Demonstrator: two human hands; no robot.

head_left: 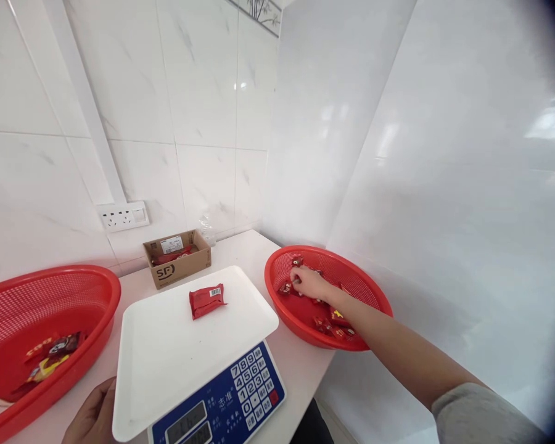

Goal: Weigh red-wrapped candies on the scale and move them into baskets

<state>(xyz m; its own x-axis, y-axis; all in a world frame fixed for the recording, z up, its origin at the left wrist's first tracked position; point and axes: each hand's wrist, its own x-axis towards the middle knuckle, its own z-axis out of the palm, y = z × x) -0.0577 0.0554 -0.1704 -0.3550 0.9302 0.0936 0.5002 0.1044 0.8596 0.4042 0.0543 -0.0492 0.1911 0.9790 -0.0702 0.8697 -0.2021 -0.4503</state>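
Observation:
My right hand (311, 283) reaches into the red basket on the right (324, 338). Its fingers are closed in a pinch among small wrapped snack packets (326, 325); what they hold, if anything, is hidden. At the lower left, my left hand (92, 414) is beside the left edge of the scale's white tray (166, 364), its fingers partly bent and the tips out of sight. A red snack packet (207, 301) with a barcode lies on that tray. The blue scale panel (226, 401) shows number keys and a display too faint to read.
Another red basket (106, 308) stands at the left with several wrapped snacks (50, 357) inside. Behind the scale, an open cardboard box (185, 268) holds red packets. Clear plastic (206, 229) sits near the tiled wall, which carries a socket (124, 216).

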